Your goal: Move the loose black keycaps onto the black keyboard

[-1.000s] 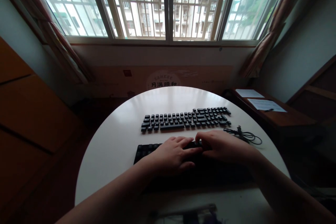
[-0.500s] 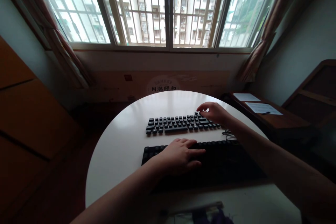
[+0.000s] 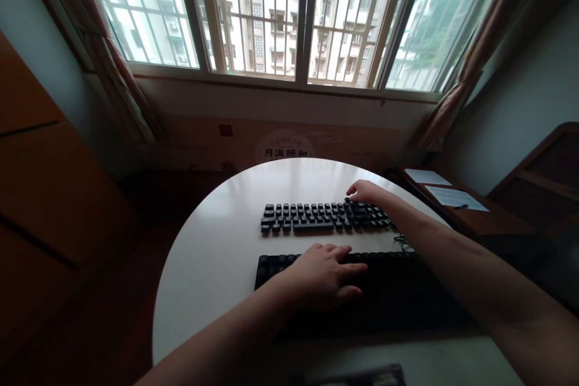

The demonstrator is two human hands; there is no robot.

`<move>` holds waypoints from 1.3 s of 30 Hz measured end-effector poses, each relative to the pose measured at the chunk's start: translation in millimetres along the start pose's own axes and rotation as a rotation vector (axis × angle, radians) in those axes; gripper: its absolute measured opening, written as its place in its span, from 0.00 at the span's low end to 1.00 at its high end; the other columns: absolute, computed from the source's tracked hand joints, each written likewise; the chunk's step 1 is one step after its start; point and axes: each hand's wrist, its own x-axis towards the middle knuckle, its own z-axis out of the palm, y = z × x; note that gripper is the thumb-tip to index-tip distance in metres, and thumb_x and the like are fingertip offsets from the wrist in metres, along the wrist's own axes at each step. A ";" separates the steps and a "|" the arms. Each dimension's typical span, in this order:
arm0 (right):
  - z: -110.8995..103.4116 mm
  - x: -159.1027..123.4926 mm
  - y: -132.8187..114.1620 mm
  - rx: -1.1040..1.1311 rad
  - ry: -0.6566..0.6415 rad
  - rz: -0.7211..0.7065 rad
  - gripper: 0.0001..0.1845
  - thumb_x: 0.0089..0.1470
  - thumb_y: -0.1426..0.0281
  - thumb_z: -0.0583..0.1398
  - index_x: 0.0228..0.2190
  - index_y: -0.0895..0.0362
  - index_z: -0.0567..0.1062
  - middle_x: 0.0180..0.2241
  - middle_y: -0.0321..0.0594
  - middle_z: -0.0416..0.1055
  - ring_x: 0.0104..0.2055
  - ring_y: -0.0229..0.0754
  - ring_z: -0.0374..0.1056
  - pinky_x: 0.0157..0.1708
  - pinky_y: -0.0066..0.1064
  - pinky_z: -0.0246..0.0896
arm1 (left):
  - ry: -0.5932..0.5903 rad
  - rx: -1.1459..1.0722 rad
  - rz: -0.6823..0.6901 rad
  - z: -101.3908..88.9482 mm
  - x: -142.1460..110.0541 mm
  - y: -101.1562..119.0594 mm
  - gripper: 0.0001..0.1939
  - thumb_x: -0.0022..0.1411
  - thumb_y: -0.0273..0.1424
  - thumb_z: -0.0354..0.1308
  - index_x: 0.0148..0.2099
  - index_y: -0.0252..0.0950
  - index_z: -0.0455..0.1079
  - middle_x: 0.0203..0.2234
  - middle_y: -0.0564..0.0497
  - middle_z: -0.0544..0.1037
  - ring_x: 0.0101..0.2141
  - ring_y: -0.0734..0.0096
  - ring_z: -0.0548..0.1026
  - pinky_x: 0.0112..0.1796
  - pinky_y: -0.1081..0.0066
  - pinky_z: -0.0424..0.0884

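The left hand [image 3: 319,274] lies palm down over the dark keyboard [image 3: 402,301] at the near side of the round white table [image 3: 203,265], its fingers loosely spread, closed around nothing. The keyboard lies directly beneath those fingers and reaches out to the left and right of them; its far edge shows a row of keys, while its near part sinks into shadow.

Beyond it, well apart from the left fingertips, dark keycaps [image 3: 313,227] stand in rows like a keyboard's layout, a long bar in the nearest row. The right hand [image 3: 367,193] reaches over their far right part, thumb and fingers bent close together. A small single keycap [image 3: 347,199] sits right at those fingertips; whether it is pinched or merely touched, I cannot tell at this size. A thin cable [image 3: 401,243] shows partly behind the right forearm.

On the peach panel [image 3: 344,139] below the window [image 3: 303,24], large dark characters read 月满颐和; the arc of lettering above them is too faint to read. Papers [image 3: 455,198] on the brown side table [image 3: 502,222] at right bear print too small to make out.
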 end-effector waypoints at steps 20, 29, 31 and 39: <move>-12.3 -116.8 -5.7 0.237 0.376 -0.219 0.12 0.59 0.63 0.61 0.41 0.53 0.81 0.44 0.40 0.78 0.45 0.45 0.73 0.46 0.33 0.66 | 0.098 -0.045 0.013 -4.8 -1.4 -3.7 0.22 0.70 0.45 0.52 0.61 0.46 0.71 0.65 0.41 0.65 0.58 0.46 0.70 0.54 0.50 0.69; 41.9 -217.9 2.3 0.397 0.288 -0.536 0.09 0.60 0.69 0.61 0.42 0.53 0.79 0.42 0.42 0.76 0.43 0.43 0.73 0.46 0.33 0.68 | 0.249 -0.044 0.018 -0.7 4.1 -13.2 0.13 0.68 0.38 0.55 0.47 0.43 0.80 0.54 0.47 0.77 0.47 0.58 0.79 0.48 0.61 0.74; 46.7 -215.4 1.9 0.379 0.304 -0.539 0.09 0.59 0.70 0.61 0.42 0.54 0.78 0.42 0.42 0.76 0.43 0.43 0.73 0.45 0.34 0.68 | 0.256 -0.042 0.011 0.0 4.7 -12.9 0.12 0.68 0.37 0.56 0.46 0.41 0.79 0.52 0.47 0.78 0.46 0.58 0.79 0.46 0.62 0.74; 55.0 -212.6 -5.1 0.290 0.368 -0.535 0.09 0.58 0.72 0.62 0.41 0.54 0.79 0.42 0.44 0.76 0.44 0.46 0.72 0.46 0.37 0.67 | 0.250 -0.002 0.012 2.2 6.8 -7.5 0.23 0.63 0.33 0.61 0.60 0.41 0.69 0.54 0.44 0.76 0.49 0.55 0.76 0.50 0.58 0.73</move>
